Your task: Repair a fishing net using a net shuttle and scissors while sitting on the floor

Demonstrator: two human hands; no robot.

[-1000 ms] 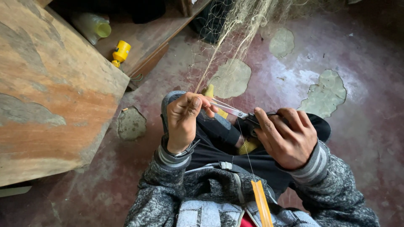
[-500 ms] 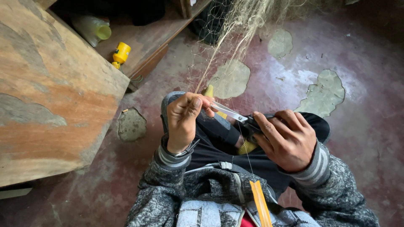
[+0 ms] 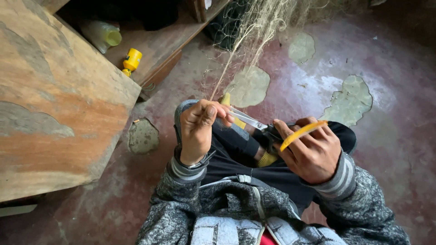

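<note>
My left hand [image 3: 198, 129] pinches a strand of pale fishing net [image 3: 254, 27] that runs up to the top of the view. My right hand [image 3: 311, 152] grips a pair of black-handled scissors [image 3: 252, 121]; their blades point left and reach my left fingertips, right at the strand. A flat yellow netting needle [image 3: 302, 131] lies across my right fingers. Both hands hover over my lap, in grey knitted sleeves with striped cuffs.
A worn wooden slab [image 3: 54, 104] fills the left. A yellow spool [image 3: 131, 61] and a pale bottle [image 3: 102, 34] lie on a low wooden shelf behind it. The red floor [image 3: 386, 113] has grey patches where the paint is gone.
The yellow needle, earlier hanging low by my jacket, now rests across my right fingers. The scissor blades stay at the strand held in my left hand.
</note>
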